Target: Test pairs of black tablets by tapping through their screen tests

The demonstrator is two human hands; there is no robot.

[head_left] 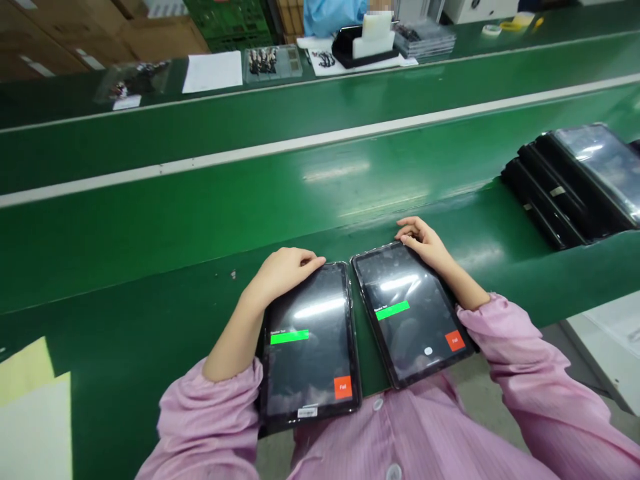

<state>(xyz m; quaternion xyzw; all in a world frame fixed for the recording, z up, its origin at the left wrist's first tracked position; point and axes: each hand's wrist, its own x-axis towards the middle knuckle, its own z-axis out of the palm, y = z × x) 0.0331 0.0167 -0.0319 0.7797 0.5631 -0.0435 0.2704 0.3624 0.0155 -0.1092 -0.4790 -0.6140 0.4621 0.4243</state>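
Two black tablets lie side by side at the table's near edge, slightly angled to each other. Each screen shows a green bar and a red square marked "Fail". My left hand [285, 273] is closed over the far edge of the left tablet [310, 360], thumb along its rim and the other fingers partly hidden. At the far edge of the right tablet [415, 327], my right hand [423, 240] rests its thumb on the rim, with its fingers loosely apart beyond it. A white label [307, 412] sits at the left tablet's near edge.
A stack of black tablets [575, 187] lies at the right. Yellowish paper sheets [37, 420] are at the lower left. Across the green conveyor [240, 180], a person's blue sleeve [333, 17] shows behind a black-and-white stand [373, 40], near a parts tray [273, 63] and white paper [213, 71].
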